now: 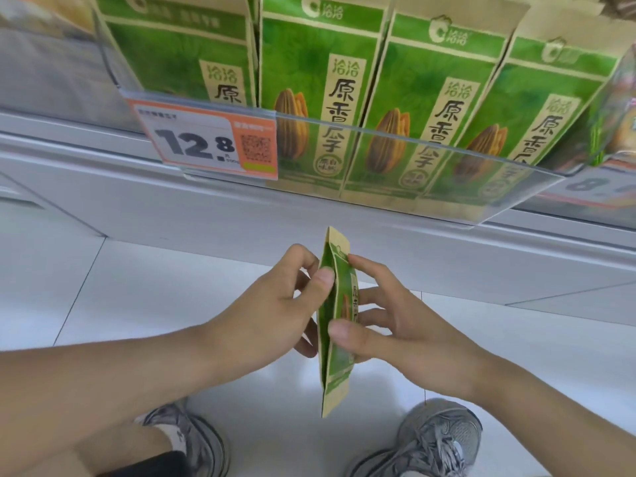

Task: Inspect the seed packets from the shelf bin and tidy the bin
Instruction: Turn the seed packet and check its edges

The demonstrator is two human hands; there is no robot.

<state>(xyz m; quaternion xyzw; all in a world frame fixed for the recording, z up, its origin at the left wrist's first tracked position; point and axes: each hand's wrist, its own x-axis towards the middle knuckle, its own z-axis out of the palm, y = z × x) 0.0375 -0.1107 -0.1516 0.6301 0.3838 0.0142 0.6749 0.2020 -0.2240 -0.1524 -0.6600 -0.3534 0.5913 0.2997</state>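
- Left hand (275, 297) and right hand (389, 321) are pinching one sunflower seed packet (335, 321) edge-on, its long axis standing upright.
- Shelf bin (378, 156) is lying straight above-ahead.

shelf bin (378, 156) of seed packets

four green packets (309, 91) stand upright side by side behind its clear front, price tag (206, 142) at left.

Both forearms were bare, with no sleeves, watch or jewellery visible. The left hand (275, 304) and right hand (395, 325) were ungloved. The grey mesh lace-up left trainer (192, 438), at 7 o'clock, showed a white sock and dark trouser hem. The matching grey right trainer (433, 442) sat at 5 o'clock.
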